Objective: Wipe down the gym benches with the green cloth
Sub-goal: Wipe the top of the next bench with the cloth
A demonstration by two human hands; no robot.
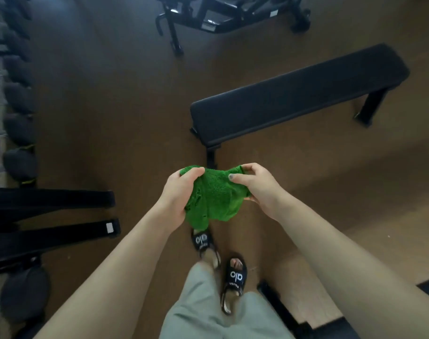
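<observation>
Green cloth [213, 194], fluffy, bunched, seemingly damp, gripped by left hand [178, 192] and right hand [257, 184] fingers.

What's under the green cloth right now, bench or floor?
Floor. The green cloth is held in the air by the left hand and right hand, over brown floor and a black sandal. The flat bench lies ahead, untouched. The cloth hides the floor directly beneath.

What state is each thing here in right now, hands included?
Green cloth: bunched, held in the air between both hands.
Left hand: gripping the cloth.
Right hand: pinching the cloth's edge.
Flat bench: standing on the floor, untouched, nothing on it.
</observation>
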